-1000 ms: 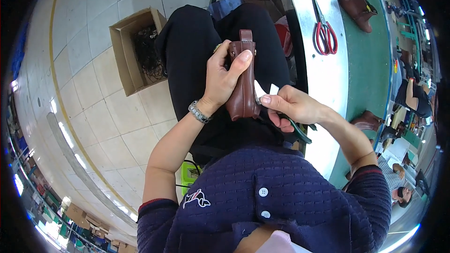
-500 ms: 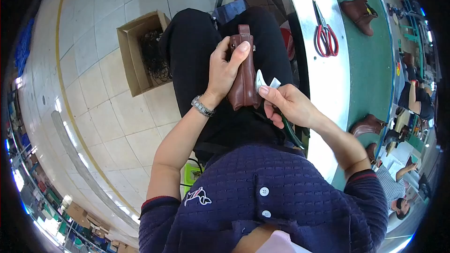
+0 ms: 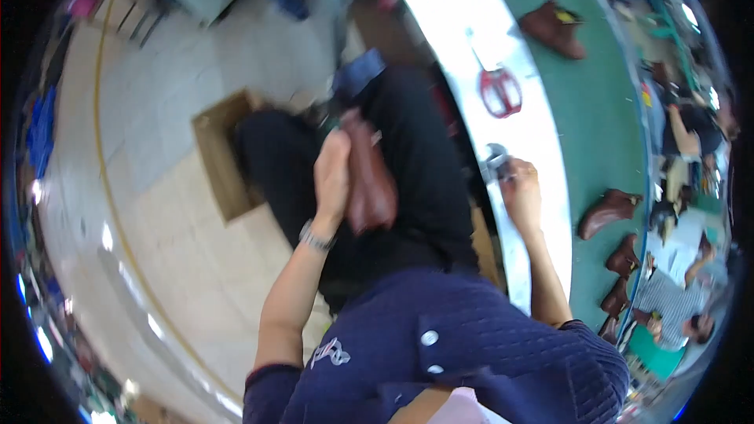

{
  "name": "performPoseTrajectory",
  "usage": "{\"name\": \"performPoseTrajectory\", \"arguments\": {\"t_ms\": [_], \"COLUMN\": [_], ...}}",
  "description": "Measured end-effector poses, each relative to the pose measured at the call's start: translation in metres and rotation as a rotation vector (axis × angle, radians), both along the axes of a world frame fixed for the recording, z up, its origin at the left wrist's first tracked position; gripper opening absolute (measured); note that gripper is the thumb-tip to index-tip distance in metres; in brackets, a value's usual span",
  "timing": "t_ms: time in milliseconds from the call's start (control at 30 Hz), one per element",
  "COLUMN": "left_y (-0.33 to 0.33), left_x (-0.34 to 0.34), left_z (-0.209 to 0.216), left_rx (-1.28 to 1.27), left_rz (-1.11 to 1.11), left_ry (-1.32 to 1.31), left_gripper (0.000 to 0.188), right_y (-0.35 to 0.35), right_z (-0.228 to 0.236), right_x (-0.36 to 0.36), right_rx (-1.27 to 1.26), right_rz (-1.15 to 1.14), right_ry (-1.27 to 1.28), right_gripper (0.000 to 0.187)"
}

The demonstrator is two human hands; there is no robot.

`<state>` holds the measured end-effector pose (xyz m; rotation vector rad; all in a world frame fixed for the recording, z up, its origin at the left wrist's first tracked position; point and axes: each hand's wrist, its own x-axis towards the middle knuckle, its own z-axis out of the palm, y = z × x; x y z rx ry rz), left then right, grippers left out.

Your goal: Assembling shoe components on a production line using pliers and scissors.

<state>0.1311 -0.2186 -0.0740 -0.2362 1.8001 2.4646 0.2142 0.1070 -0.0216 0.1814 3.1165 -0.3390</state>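
My left hand (image 3: 333, 176) is closed around a brown leather boot (image 3: 371, 184), which lies along my lap between my thighs. The picture is blurred by motion, so the boot's finer details do not show. Out to the right, my right hand (image 3: 520, 192) is over the white bench top (image 3: 542, 141). Its fingers are bent around a small dark and silvery object (image 3: 496, 160), too smeared to name. Red-handled scissors (image 3: 500, 92) lie on the bench just beyond that hand.
Right of the bench runs a green belt (image 3: 550, 82) carrying several brown boots (image 3: 554, 29). A cardboard box (image 3: 216, 161) stands on the tiled floor by my left knee. Other people work at far right, one in a striped shirt (image 3: 667, 306).
My right hand has left the boot and moved right over the bench; the white-ended tool no longer shows clearly. My left hand and the boot have shifted left and down in the view.
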Motion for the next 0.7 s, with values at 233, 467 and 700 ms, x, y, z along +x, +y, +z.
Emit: {"name": "performPoseTrajectory", "arguments": {"t_ms": [233,467,700], "left_y": [-0.027,-0.038,-0.044], "left_x": [0.006,-0.012,-0.054], "left_z": [-0.001,0.009,0.123], "left_rx": [0.262,0.335,1.612], "left_rz": [-0.053,0.078,-0.057], "left_ry": [-0.314,-0.300,-0.361], "left_gripper": [0.075,0.064,0.062], "right_y": [-0.139,-0.167,-0.129], "right_z": [-0.038,-0.070,0.016], "right_x": [-0.026,-0.049,-0.066], "right_rx": [-0.837,-1.205,-1.651], "right_rz": [0.570,0.618,0.490], "right_ry": [-0.157,-0.337,-0.201], "right_gripper": [0.098,0.122,0.106]}}
